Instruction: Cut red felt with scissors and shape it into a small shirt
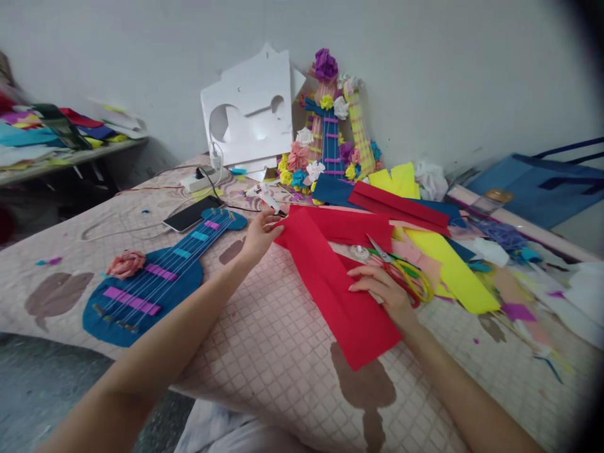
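A long strip of red crepe paper [330,283] lies slantwise on the table in front of me. My left hand [262,234] is at its far left corner, thumb and fingers closed on the edge. Over the right edge of the strip, my right hand [383,290] rests with its fingers stretched out and a little apart. Scissors [401,270] with red, yellow and green about the handles lie just beyond that hand. To the left is a blue paper-covered guitar [174,277] with white strings, purple and light-blue bars and a pink paper rose [126,264].
A glue gun [265,196], a phone [193,214] and a power strip [198,180] with cables lie farther back. White cut-out boards [250,107] and flower-trimmed guitars [330,132] lean on the wall. Yellow paper [453,270] and scraps cover the right side, near a blue bag [538,182].
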Demonstrator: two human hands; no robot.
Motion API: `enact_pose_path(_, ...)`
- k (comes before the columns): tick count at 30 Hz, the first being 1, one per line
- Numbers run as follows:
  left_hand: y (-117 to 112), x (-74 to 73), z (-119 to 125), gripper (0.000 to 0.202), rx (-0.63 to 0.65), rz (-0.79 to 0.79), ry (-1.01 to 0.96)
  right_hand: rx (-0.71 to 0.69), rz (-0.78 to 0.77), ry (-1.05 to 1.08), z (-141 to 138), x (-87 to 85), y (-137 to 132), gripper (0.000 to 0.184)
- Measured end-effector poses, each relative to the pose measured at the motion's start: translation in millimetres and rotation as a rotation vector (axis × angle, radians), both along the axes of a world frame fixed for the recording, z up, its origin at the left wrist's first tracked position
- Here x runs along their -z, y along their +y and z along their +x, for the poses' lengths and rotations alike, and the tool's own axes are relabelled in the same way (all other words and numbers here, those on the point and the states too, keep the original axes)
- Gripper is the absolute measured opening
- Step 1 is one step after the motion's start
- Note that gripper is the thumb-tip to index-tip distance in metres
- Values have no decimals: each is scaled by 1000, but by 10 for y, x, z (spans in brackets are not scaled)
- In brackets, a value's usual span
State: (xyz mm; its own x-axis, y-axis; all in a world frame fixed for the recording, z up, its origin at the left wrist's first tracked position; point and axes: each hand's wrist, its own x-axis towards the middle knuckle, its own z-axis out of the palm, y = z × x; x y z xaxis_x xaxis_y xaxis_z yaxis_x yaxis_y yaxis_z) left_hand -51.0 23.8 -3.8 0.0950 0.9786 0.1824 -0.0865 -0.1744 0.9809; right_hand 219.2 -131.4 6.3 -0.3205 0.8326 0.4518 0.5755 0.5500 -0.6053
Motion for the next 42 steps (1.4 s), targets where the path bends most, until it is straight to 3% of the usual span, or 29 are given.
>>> enact_pose_path(2,-29,-15,21,52,2,-65,8,-83,-50,-48,-7,-8,-2,16)
enact_pose_path(4,-67,-38,37,56,-4,-40,137,-146,-117,-94,-34,11,7,20)
enact_pose_path(8,-226,-169,46,53,-19,343,527,-155,-123,-145,-105,54,25,28)
enact_pose_path(10,-362,-268,25,44,40,497,619,-153,-103,-150,-126,69,29,31)
enact_pose_path(13,-609,-389,-56,42,335,515,678,-152,-114,-127,-137,101,35,32)
enact_pose_path(15,-770,-409,-129,56,593,520,722,-135,-136,-80,-143,125,39,30)
enact_pose_path(17,-908,-364,-184,68,733,532,760,-101,-164,-15,-158,138,37,25)
enact_pose_path(20,-1063,-204,-182,67,669,550,835,-66,-210,68,-194,140,25,15)
enact_pose_path(24,-1155,13,-70,22,464,551,852,-41,-289,85,-243,155,17,9)
enact_pose_path(28,-1126,110,-6,3,324,456,807,102,-354,49,-317,182,60,8)
enact_pose_path(35,-1082,160,33,33,200,398,827,337,-375,23,-484,183,157,35)
enact_pose_path(42,-1085,154,64,31,131,366,798,313,-345,26,-481,168,132,50)
